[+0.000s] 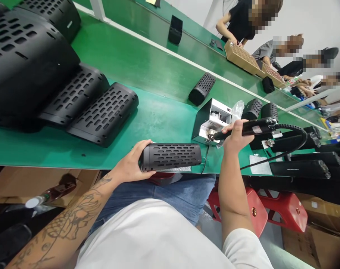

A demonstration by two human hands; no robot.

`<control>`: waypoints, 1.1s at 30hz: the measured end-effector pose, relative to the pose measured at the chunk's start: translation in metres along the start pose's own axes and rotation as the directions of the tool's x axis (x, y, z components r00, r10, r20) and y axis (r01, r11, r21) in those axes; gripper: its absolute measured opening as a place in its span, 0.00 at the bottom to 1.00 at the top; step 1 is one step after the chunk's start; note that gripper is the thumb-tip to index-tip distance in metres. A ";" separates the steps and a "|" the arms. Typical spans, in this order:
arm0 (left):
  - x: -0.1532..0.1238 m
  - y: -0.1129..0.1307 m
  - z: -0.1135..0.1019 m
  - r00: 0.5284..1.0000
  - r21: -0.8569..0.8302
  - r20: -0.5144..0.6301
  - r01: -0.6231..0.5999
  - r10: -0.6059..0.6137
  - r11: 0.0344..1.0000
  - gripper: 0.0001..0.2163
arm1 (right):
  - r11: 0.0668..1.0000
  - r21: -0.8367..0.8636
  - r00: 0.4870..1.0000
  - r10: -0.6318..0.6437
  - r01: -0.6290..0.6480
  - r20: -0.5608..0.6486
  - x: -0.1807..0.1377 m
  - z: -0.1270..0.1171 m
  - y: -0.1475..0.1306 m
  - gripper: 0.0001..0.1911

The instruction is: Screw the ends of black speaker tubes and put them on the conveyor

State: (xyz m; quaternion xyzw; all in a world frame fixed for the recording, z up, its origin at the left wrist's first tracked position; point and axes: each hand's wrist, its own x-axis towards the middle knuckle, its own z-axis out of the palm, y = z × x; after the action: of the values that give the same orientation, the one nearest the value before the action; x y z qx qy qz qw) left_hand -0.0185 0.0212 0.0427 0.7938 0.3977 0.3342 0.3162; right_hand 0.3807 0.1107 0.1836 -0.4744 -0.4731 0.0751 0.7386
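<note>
My left hand (133,164) is closed around one end of a black perforated casing (172,155), which lies lengthwise at the bench's front edge with its slotted side up. In my right hand (237,137) is a black electric screwdriver (255,128), its cable trailing off to the right. The screwdriver's tip points left into the opening of a small black and white screw feeder machine (211,121); whether it touches a screw is too small to tell. Some bubble wrap (181,169) shows under the casing.
More slotted black casings (105,114) are stacked at left. Another casing (202,89) sits behind the machine. Long black parts (301,169) and a paper sheet (259,165) lie right. Co-workers handle a cardboard tray (242,58) across the green bench. Red stools (290,211) stand below.
</note>
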 end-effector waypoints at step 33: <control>0.007 0.011 0.010 0.999 -0.102 -0.034 -0.021 0.018 0.995 0.58 | 0.827 0.380 0.614 -0.053 -0.415 0.787 -0.154 0.083 -0.131 0.16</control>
State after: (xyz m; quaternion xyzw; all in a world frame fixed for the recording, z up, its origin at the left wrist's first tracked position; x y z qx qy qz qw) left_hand -0.0028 0.0198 0.0468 0.7747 0.3776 0.3704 0.3465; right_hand 0.1895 0.0059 0.1966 -0.2210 -0.6488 0.4744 0.5524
